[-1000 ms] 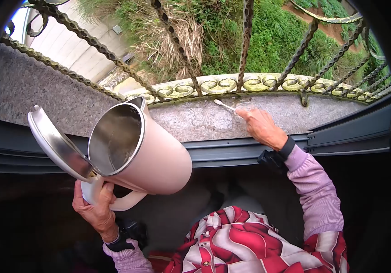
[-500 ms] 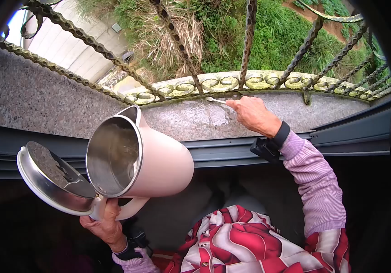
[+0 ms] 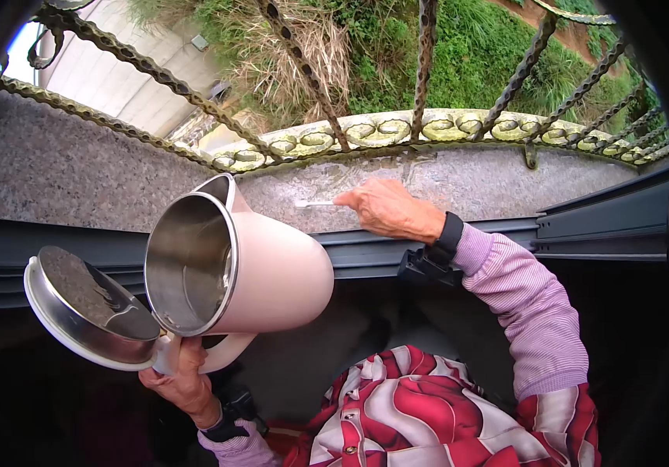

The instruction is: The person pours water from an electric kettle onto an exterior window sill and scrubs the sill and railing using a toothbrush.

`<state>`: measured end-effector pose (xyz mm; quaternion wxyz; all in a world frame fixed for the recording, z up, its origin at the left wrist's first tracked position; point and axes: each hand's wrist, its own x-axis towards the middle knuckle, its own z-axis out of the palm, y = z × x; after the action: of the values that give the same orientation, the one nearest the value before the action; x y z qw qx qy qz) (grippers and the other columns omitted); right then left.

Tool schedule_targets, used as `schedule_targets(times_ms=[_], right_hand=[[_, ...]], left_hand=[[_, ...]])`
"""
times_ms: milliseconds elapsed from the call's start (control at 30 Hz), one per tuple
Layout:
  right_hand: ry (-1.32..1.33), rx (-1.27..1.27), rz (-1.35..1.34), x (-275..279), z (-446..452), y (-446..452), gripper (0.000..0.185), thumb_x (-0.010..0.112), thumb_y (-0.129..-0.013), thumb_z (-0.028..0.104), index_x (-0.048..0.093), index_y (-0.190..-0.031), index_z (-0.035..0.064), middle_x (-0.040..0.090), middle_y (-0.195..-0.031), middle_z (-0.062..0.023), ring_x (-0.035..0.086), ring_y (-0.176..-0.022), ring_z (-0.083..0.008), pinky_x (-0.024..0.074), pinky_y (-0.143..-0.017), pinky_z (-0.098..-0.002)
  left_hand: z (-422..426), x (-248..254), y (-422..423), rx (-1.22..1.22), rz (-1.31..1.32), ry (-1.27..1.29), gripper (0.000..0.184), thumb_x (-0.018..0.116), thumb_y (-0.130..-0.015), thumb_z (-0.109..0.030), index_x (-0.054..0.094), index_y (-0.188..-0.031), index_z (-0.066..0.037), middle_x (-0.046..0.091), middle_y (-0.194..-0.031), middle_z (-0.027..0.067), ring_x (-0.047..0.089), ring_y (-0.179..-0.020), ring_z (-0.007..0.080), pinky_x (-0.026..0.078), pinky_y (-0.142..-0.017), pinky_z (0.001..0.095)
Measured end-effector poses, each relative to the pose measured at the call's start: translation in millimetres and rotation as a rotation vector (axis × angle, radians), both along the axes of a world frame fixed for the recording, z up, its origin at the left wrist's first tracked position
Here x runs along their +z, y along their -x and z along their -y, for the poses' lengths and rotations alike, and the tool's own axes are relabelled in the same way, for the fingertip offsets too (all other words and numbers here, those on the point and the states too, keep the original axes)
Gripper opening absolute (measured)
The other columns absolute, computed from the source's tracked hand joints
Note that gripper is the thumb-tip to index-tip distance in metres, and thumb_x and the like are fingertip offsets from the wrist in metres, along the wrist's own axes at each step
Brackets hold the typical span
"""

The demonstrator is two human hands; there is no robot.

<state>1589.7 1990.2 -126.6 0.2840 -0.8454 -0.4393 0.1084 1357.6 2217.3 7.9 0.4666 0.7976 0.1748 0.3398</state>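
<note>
My left hand (image 3: pixel 186 385) is closed round the handle of a pale pink electric kettle (image 3: pixel 281 272), tilted so that its steel inside faces left. Its hinged lid (image 3: pixel 85 292) hangs wide open beside it, with wet-looking patches on its inner face. In my right hand (image 3: pixel 397 210) the fingers pinch a thin white toothbrush (image 3: pixel 315 204), most of its handle hidden by the hand. The brush's head points left, low over the granite sill (image 3: pixel 93 167); whether it touches the stone I cannot tell. Wet streaks mark the sill around it.
A twisted iron railing (image 3: pixel 303 66) with a scrolled, mossy lower band (image 3: pixel 377 130) runs along the sill's outer edge. Nearer me lies a dark window track (image 3: pixel 373 257). Beyond the bars are grass, a slope and a pale wall (image 3: pixel 128 58).
My right hand has drawn the toothbrush from the railing's base toward me and to the left. The wet patch on the sill looks more streaked. My left hand and the kettle have barely shifted.
</note>
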Motion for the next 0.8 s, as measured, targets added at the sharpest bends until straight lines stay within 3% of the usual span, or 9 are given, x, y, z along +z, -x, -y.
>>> schedule_targets(times_ms=[33,133,300,400,500,600,667,800], right_hand=[[-0.152,0.054,0.043,-10.6,-8.4,5.8,0.034,0.046,-0.073,0.007,0.059,-0.104,0.0068,0.057,-0.062,-0.0175,0.058,-0.061,-0.0348,0.0445,-0.052,-0.0455],[0.066,-0.075,0.029,-14.9,-8.2,-10.8,0.011,0.049,-0.074,0.01,0.057,-0.082,0.007,0.056,-0.062,-0.0171,0.059,-0.062,-0.0357,0.0471,-0.054,-0.0441],[0.182,-0.286,0.191,4.3,26.4,-19.1,0.01,0.051,-0.074,0.007,0.056,-0.081,0.0037,0.059,-0.064,-0.0178,0.062,-0.064,-0.0319,0.0492,-0.055,-0.0416],[0.08,-0.042,0.149,4.1,-8.6,18.9,0.011,0.052,-0.075,0.008,0.055,-0.084,0.0032,0.059,-0.065,-0.0177,0.062,-0.064,-0.0332,0.0491,-0.055,-0.0418],[0.116,-0.142,0.113,-20.6,-9.9,12.4,0.029,0.05,-0.071,0.004,0.055,-0.099,0.0092,0.058,-0.066,-0.0159,0.059,-0.063,-0.0359,0.0467,-0.053,-0.045],[0.311,-0.379,0.134,-4.2,55.0,-2.2,0.034,0.049,-0.073,0.003,0.052,-0.106,0.0102,0.059,-0.077,-0.0173,0.059,-0.072,-0.0343,0.0471,-0.059,-0.0442],[0.394,-0.553,0.226,-8.9,104.8,6.6,0.04,0.048,-0.075,0.002,0.052,-0.113,0.0107,0.059,-0.076,-0.0177,0.059,-0.068,-0.0335,0.0478,-0.059,-0.044],[0.417,-0.742,0.271,-6.3,124.6,45.5,0.037,0.046,-0.077,0.004,0.052,-0.113,0.0099,0.059,-0.073,-0.0168,0.06,-0.062,-0.0334,0.0481,-0.055,-0.0432]], left_hand=[[-0.6,0.2,-0.6,-0.005,0.001,0.004,0.027,0.064,-0.07,0.001,0.051,-0.094,0.004,0.052,-0.062,0.0046,0.044,-0.046,0.0088,0.035,-0.044,0.0211],[2.1,3.1,-5.0,0.004,-0.003,0.013,0.03,0.065,-0.071,-0.001,0.051,-0.097,0.005,0.053,-0.064,0.005,0.044,-0.046,0.0087,0.034,-0.044,0.0213],[-1.5,2.1,-10.8,0.017,0.037,0.031,0.031,0.071,-0.065,0.001,0.055,-0.092,0.004,0.055,-0.065,0.0047,0.047,-0.047,0.0089,0.036,-0.043,0.0225],[-0.1,5.0,-12.9,0.018,0.027,0.056,0.032,0.073,-0.063,0.003,0.056,-0.09,0.003,0.056,-0.065,0.0044,0.048,-0.047,0.0089,0.037,-0.043,0.0231],[2.7,7.8,-17.0,0.011,0.037,0.08,0.031,0.072,-0.064,0.003,0.056,-0.09,0.003,0.056,-0.065,0.0046,0.047,-0.047,0.0089,0.037,-0.042,0.0231],[1.8,6.2,-13.1,0.026,0.048,0.096,0.029,0.072,-0.064,0.004,0.057,-0.089,0.004,0.056,-0.065,0.0053,0.047,-0.046,0.0092,0.036,-0.042,0.0229],[1.9,3.1,-11.0,0.018,0.06,0.111,0.027,0.072,-0.064,0.006,0.058,-0.087,0.004,0.057,-0.065,0.0059,0.047,-0.046,0.0096,0.036,-0.042,0.0228],[0.0,-0.8,-6.5,0.028,0.09,0.135,0.031,0.071,-0.063,0.008,0.056,-0.09,0.004,0.058,-0.065,0.0074,0.047,-0.046,0.0108,0.037,-0.043,0.0234]])
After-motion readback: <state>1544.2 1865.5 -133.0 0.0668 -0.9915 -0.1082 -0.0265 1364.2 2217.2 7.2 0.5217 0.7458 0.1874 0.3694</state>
